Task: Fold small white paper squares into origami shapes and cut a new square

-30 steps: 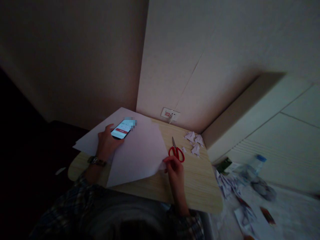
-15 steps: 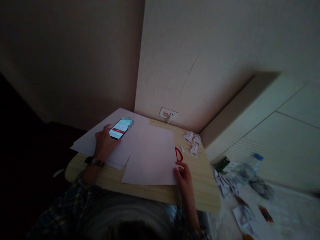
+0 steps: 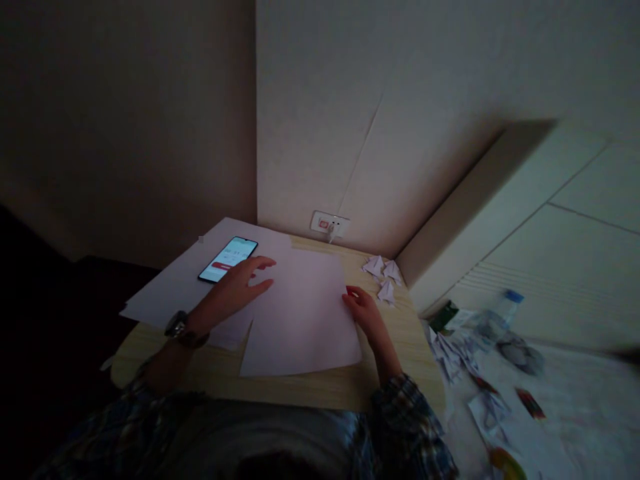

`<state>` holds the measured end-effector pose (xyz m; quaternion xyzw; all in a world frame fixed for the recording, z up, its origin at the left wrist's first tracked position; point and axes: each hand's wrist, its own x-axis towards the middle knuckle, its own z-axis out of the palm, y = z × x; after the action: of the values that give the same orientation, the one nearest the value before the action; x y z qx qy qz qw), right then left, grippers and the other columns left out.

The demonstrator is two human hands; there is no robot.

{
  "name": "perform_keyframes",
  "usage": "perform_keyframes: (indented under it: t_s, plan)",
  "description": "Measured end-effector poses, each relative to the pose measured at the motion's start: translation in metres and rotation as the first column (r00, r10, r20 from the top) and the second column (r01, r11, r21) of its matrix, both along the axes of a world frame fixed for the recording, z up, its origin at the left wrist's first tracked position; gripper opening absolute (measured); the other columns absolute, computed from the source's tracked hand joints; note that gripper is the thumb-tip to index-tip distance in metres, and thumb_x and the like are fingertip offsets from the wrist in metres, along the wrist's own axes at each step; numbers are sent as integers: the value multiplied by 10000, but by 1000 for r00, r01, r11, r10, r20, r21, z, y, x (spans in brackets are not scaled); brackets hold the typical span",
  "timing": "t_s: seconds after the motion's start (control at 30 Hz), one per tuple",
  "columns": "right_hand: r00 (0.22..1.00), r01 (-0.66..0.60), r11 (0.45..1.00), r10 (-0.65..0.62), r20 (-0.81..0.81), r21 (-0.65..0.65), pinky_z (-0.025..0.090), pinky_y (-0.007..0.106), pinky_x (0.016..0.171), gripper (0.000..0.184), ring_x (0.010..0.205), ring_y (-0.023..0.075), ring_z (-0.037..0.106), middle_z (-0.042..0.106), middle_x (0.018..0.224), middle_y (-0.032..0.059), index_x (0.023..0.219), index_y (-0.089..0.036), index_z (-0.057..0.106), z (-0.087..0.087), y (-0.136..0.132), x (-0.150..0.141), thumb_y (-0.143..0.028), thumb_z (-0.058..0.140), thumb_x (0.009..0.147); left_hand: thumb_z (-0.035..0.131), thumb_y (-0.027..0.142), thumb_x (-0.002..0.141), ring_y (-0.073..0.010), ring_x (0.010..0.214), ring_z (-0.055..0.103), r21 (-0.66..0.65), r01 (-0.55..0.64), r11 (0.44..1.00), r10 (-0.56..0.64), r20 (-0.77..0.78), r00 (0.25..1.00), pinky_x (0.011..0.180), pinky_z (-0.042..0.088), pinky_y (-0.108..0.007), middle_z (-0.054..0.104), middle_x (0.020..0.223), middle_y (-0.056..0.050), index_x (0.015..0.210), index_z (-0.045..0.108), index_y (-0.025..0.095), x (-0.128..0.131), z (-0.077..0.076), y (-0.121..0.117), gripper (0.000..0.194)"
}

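Observation:
On the small wooden table, a white sheet of paper [image 3: 300, 320] lies in front of me. My right hand [image 3: 364, 312] pinches its right edge, thumb on top and fingers curled. A bit of red [image 3: 349, 291] shows by these fingertips; most of that red object is hidden. My left hand [image 3: 245, 285], open with fingers apart, hovers over the paper just right of a lit phone [image 3: 227, 257]. The phone lies on more white paper [image 3: 175, 287] at the left and is partly covered by this hand. Several folded paper pieces [image 3: 386, 292] sit at the table's back right.
A wall socket [image 3: 330, 225] with a plug is behind the table [image 3: 405, 373]. On the lower surface at right are more folded papers [image 3: 450, 357], a clear bottle with a blue cap [image 3: 514, 296] and a dark rounded item [image 3: 521, 358].
My left hand has let go of the phone, which now lies on the paper, and moved right. My right hand has moved up the sheet's edge, covering the red loop. The sheet has turned slightly.

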<state>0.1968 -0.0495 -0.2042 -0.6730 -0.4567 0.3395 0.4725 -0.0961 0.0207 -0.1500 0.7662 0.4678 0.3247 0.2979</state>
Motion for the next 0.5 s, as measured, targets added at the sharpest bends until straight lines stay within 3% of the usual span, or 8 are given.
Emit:
perform_keyframes:
  t_s: [0.07,0.17,0.33,0.5]
  plan:
    - [1000,0,999,0,1,-33,570,303,667,217,749,136,659,683,957,30,1062,-145,643,4,3,1,-329,622,950,591,444,754,-274,1110,647,-18,82,996,-82,0,997,934,536,-421,689,1241,-81,1112,644,224,10,11,6,424]
    - [998,64,998,-64,4,-22,495,260,567,211,615,134,616,668,746,-13,1032,-152,657,11,-1,1,-294,650,877,615,394,745,-285,1135,630,-26,113,993,-112,18,994,993,497,-456,689,1236,-88,1086,653,221,30,14,25,384]
    - [979,203,979,-203,0,24,384,266,510,329,546,169,545,614,570,-30,984,-168,668,24,-8,5,-371,602,734,616,256,724,-299,1063,650,-74,11,997,-1,141,990,942,521,-477,706,1118,-119,1010,638,188,74,-10,72,295]
    - [956,290,957,-288,-53,32,365,266,501,407,536,176,522,605,569,-30,1031,-199,637,36,0,17,-463,589,725,604,334,782,-283,1241,558,-146,-95,985,142,360,922,986,500,-439,620,1275,-120,1168,555,198,91,-31,95,412]
